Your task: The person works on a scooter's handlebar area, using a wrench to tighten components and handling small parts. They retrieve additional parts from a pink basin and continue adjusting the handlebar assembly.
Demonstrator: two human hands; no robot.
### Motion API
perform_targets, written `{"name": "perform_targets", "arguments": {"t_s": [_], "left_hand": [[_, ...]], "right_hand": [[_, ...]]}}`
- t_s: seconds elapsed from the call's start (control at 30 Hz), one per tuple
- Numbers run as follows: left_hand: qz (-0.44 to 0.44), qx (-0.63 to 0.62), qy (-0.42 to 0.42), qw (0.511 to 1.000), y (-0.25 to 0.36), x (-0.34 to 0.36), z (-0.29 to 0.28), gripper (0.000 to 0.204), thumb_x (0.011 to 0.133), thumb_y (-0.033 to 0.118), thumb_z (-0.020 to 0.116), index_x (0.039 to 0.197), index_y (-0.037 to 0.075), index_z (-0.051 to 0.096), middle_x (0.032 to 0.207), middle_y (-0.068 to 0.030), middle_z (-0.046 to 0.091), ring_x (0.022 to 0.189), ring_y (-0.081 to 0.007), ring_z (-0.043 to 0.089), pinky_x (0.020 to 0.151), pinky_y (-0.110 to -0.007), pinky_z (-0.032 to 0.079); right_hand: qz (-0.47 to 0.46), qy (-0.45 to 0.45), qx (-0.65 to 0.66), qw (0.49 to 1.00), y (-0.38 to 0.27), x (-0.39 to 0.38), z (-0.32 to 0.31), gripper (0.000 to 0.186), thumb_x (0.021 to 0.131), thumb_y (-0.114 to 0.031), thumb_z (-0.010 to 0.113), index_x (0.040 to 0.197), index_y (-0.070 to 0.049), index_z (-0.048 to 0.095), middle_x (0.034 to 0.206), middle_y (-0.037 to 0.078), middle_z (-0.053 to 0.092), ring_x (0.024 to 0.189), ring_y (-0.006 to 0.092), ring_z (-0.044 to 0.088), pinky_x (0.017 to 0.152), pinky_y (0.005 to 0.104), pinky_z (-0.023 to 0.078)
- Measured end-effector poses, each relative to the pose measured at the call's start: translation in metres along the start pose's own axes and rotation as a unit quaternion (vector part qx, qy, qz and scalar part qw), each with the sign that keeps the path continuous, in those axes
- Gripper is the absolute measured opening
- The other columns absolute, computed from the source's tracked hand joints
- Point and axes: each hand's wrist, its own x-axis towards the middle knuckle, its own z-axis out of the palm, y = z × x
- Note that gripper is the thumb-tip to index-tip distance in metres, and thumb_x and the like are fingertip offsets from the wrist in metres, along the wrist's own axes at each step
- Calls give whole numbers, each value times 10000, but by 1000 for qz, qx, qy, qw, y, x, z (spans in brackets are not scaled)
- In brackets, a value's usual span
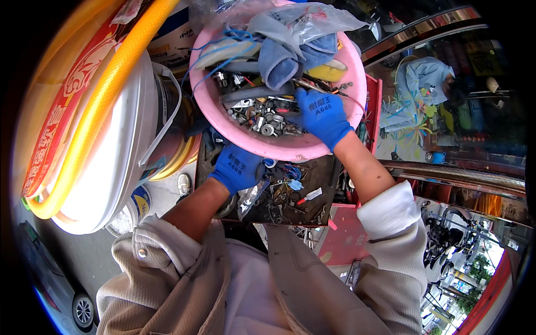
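Observation:
A pink plastic basin (pixel 257 146) holds a heap of small metal fittings (pixel 268 124), nuts and tools. My right hand (pixel 324 116), in a blue work glove, reaches over the basin's right side into the heap. Its thumb, slightly blurred, stands apart from the fingers, and I see nothing held between them. Below the basin's lower left rim is my left hand (pixel 237 167), gloved in the same blue. Its fingers are mostly hidden beneath the rim. Beside it, a clear plastic bag (pixel 252 200) lies on a dark tray (pixel 262 216) strewn with small hardware.
Worn grey-blue gloves (pixel 279 64) and clear plastic film (pixel 329 18) cover the basin's far part. A large white bucket (pixel 131 134) and a yellow hose (pixel 103 95) stand left. Glass panes (pixel 469 128) line the right. A parked car (pixel 56 279) shows at lower left.

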Motion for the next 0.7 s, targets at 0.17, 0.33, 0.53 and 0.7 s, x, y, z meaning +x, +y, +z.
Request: {"name": "perform_targets", "arguments": {"t_s": [0.17, 0.33, 0.53, 0.7], "left_hand": [[-22, 11, -39, 999, -1, -5, 3, 413, 727, 167, 587, 1120, 50, 629, 1080, -201, 638, 996, -376, 607, 902, -475, 479], [-21, -15, -43, 999, -6, -4, 9, 410, 732, 166, 581, 1123, 51, 624, 1068, -202, 642, 982, -382, 612, 895, -475, 482], [-37, -18, -81, 996, -7, -7, 8, 381, 735, 158, 579, 1098, 55, 629, 1045, -205, 641, 948, -387, 618, 870, -478, 489], [-17, -11, -40, 999, -6, -5, 8, 377, 731, 153, 583, 1091, 54, 632, 1033, -202, 645, 942, -381, 620, 863, -475, 491]], "right_hand": [[82, 25, 21, 996, -1, 1, -2, 615, 794, -650, 622, 992, -68, 606, 797, 134, 674, 695, 300, 678, 579, 419, 528], [224, 40, 91, 969, -6, 7, -5, 714, 718, -667, 703, 1006, -26, 580, 861, 188, 693, 761, 331, 696, 650, 431, 548], [296, 7, 154, 943, -31, 18, -15, 658, 728, -521, 774, 1064, -1, 551, 977, 225, 683, 907, 374, 673, 791, 445, 534], [235, 30, 206, 949, -8, 3, 8, 516, 791, -339, 739, 1102, 2, 508, 986, 247, 670, 916, 405, 657, 790, 472, 520]]}}
